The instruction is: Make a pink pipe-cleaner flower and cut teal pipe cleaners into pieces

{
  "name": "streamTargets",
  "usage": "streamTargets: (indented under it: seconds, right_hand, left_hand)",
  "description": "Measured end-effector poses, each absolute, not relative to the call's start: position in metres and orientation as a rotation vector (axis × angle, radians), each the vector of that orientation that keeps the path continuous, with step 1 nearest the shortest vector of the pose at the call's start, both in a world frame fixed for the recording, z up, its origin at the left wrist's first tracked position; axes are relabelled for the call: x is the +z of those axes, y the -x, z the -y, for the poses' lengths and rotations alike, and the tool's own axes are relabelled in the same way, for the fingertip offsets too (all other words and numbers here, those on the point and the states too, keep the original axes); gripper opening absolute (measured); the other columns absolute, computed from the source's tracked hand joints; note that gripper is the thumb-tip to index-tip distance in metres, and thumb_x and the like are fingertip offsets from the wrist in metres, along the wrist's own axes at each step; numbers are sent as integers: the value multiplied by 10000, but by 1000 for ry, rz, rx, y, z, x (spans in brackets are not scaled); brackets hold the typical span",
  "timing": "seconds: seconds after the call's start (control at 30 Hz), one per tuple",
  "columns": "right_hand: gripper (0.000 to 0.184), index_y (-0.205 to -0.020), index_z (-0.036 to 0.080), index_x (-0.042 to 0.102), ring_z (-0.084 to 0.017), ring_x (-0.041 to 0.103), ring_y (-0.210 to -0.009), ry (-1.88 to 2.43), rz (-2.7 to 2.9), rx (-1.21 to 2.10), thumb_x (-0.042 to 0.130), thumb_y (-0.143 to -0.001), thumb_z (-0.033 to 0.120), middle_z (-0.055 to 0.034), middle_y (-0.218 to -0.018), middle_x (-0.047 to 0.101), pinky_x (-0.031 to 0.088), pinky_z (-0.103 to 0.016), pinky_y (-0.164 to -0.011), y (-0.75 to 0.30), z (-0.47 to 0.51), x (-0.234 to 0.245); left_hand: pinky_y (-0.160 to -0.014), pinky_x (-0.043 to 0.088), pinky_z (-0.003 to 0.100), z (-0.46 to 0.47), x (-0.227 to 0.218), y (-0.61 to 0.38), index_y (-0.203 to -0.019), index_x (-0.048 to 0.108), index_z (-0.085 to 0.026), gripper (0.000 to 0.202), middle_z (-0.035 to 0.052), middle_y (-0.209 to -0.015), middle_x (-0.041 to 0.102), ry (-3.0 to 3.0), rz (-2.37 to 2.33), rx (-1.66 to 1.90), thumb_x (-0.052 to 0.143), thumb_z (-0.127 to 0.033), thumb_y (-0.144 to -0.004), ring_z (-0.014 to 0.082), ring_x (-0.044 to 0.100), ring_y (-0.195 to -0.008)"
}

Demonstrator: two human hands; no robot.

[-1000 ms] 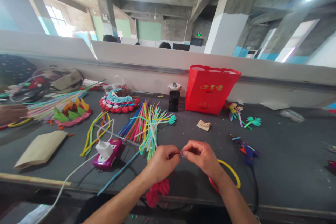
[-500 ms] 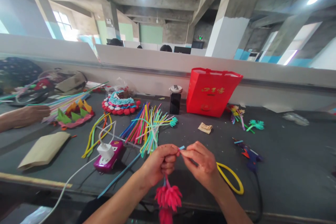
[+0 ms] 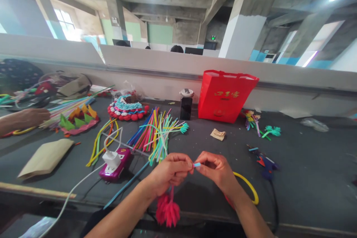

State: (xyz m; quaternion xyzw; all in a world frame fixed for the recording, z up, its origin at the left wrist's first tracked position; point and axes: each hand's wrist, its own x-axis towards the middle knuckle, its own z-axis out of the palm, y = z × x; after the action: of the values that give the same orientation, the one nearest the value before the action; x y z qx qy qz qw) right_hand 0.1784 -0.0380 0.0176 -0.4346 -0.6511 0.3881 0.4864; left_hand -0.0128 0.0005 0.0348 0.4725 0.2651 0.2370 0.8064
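My left hand (image 3: 173,173) is closed round the stem of a pink pipe-cleaner flower (image 3: 167,211), whose fluffy head hangs below the fist over the table's front edge. Between the fingertips of both hands shows a short light-blue pipe-cleaner end (image 3: 197,164), with a bit of pink at my left thumb. My right hand (image 3: 214,169) pinches that blue end from the other side. How the blue piece joins the stem is hidden by my fingers. Close by on the right, a yellow pipe-cleaner loop (image 3: 251,186) lies partly behind my right forearm.
Pipe cleaners (image 3: 158,132) lie in a bundle ahead, left of a phone (image 3: 186,108) and a red bag (image 3: 227,98). A glue gun (image 3: 264,163) rests at right. On the left are a purple power socket (image 3: 114,169) with a white charger and another person's hand (image 3: 35,117).
Both hands have shifted slightly, and the flower has swung left and up a little. More of the blue end shows between my fingertips. The other person's hand has moved slightly left.
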Motion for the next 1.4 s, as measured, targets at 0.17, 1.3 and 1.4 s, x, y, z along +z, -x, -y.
streamTargets:
  seconds: [0.17,1.3,1.4]
  right_hand:
    - [113,-750,183,734,-127,507,-633,1121,1632,938,714,-808,278,3,-680,639,367,-255,-596,-183,40,19]
    - [128,-954,244,731,-163,598,-810,1122,1524,450,616,-902,259,-29,-913,651,487,-271,-712,-169,46,14]
    - [172,-890,215,730,-136,572,-683,1165,1350,773,639,-883,362,-6,-783,654,456,-232,-618,-167,44,13]
  left_hand:
    - [-409,130,239,3,41,12,-670,632,-136,194,-73,-450,373,-1216,-718,490,658,-322,-716,51,237,-399]
    - [-454,207,205,8,28,-2,-752,581,-161,277,-73,-557,344,-1326,-849,1024,614,-418,-848,66,272,-496]
    - [-525,282,214,12,25,-4,-790,628,-155,269,-40,-625,436,-1572,-884,1095,566,-397,-890,91,360,-582]
